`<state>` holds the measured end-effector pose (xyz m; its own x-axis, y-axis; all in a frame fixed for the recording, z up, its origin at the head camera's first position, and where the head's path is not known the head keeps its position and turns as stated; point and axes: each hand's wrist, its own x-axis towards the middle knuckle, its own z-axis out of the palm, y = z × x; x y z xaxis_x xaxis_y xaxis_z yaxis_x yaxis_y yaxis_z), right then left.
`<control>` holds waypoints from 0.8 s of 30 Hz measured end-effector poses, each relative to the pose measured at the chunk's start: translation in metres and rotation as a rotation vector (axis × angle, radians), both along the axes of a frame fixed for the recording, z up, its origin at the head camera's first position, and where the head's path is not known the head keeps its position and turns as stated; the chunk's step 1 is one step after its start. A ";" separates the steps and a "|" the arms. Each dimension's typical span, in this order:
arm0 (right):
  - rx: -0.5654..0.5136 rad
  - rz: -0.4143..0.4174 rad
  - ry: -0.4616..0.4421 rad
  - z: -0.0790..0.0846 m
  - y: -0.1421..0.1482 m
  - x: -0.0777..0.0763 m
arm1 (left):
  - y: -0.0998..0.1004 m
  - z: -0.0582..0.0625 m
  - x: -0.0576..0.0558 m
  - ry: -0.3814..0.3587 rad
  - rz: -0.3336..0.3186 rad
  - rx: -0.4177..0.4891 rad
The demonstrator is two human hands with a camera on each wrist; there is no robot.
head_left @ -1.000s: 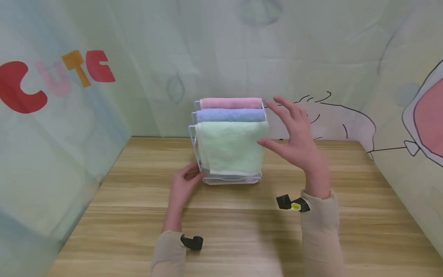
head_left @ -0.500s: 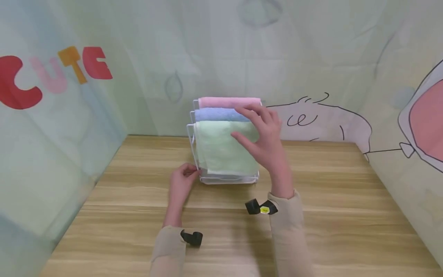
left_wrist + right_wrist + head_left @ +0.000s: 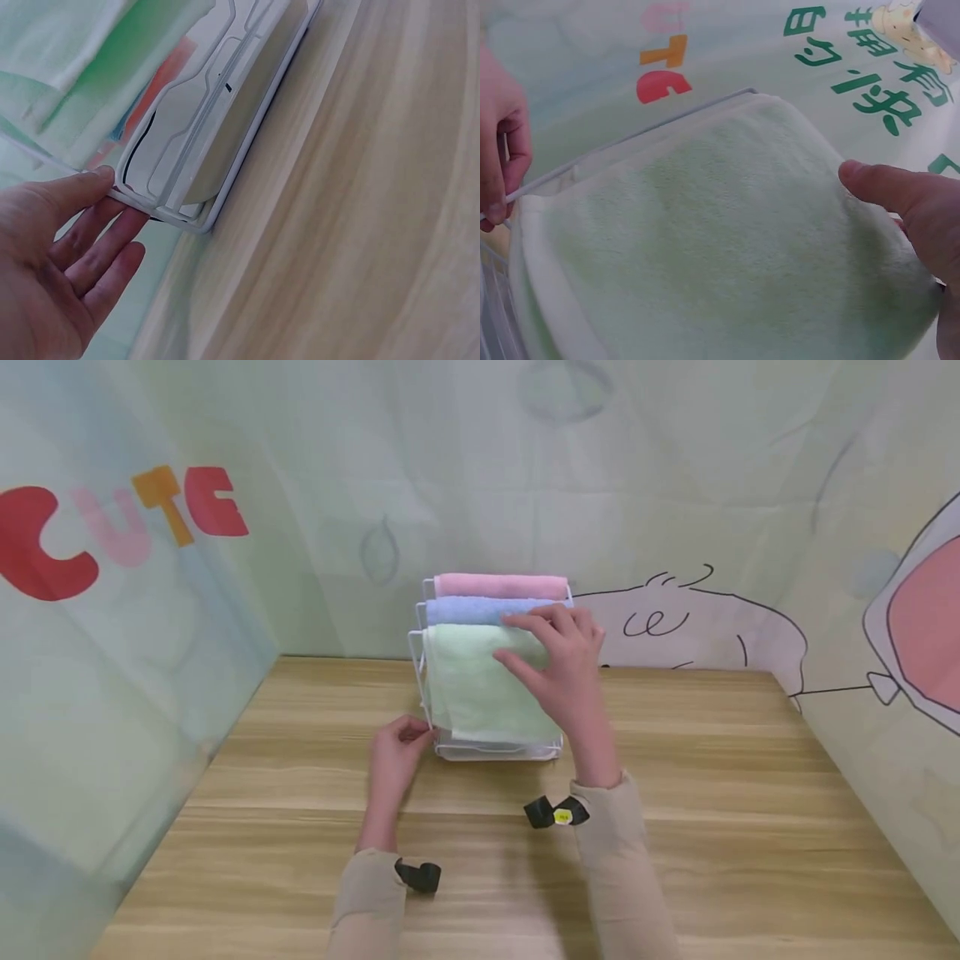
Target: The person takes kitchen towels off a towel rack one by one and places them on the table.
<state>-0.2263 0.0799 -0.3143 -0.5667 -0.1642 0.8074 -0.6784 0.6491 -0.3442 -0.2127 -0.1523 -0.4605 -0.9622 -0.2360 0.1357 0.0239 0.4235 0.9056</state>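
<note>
A white wire rack (image 3: 498, 750) bears three folded towels in a row: a light green towel (image 3: 480, 689) in front, a blue towel (image 3: 465, 609) behind it and a pink towel (image 3: 502, 585) at the back. Thumb and fingers of my left hand (image 3: 393, 756) pinch the rack's lower left wire, clearly seen in the left wrist view. Over the green towel's upper right part hovers my right hand (image 3: 566, 668), thumb and fingers spread apart. In the right wrist view its thumb (image 3: 870, 184) lies right at the towel's top edge; its other fingers are mostly hidden behind the cloth.
The rack stands on a wood-grain table (image 3: 720, 810) near its back edge. A printed curtain (image 3: 330, 527) hangs behind and along both sides, with coloured letters on the left and cartoon drawings on the right.
My right hand has moved left from beside the rack to over the green towel, then slightly down, its thumb and fingers closer together. The left hand keeps its grip on the rack.
</note>
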 end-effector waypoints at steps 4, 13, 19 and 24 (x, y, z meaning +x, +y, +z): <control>-0.040 -0.034 0.003 -0.004 -0.006 -0.002 | 0.000 0.001 0.001 -0.004 0.001 -0.005; -0.108 -0.016 0.044 -0.006 -0.013 -0.006 | -0.001 0.001 0.001 0.012 0.001 0.018; -0.132 -0.017 0.103 -0.007 -0.014 -0.009 | -0.001 0.000 0.002 -0.006 0.002 0.008; -0.147 -0.036 0.154 -0.006 -0.015 -0.010 | 0.000 0.002 0.003 -0.007 0.000 0.003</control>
<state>-0.2362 0.0650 -0.3205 -0.4385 -0.0205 0.8985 -0.7075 0.6244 -0.3311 -0.2099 -0.1524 -0.4589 -0.9633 -0.2360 0.1280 0.0175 0.4205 0.9071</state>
